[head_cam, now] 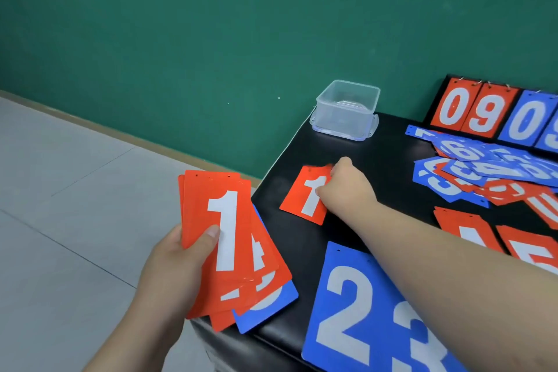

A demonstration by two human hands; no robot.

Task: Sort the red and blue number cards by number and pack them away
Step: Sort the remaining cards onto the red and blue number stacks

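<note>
Grips in the left hand (178, 254) a fanned stack of cards (232, 251), stiff and glossy, mostly red with one blue at the bottom, thumb pressed flat on the white 1 of the top card and fingers curled beneath, just off the near left edge of the counter (377, 142). Pinches with the right hand (347, 187), fingers curled, the right edge of a red 1 card (302, 199) lying flat on the black, leathery counter, short of a clear square plastic box (347, 112) at the far corner and left of a loose heap of red and blue cards (483, 172).

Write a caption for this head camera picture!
Left hand holds fanned cards while right hand grips a red 1 card.
</note>
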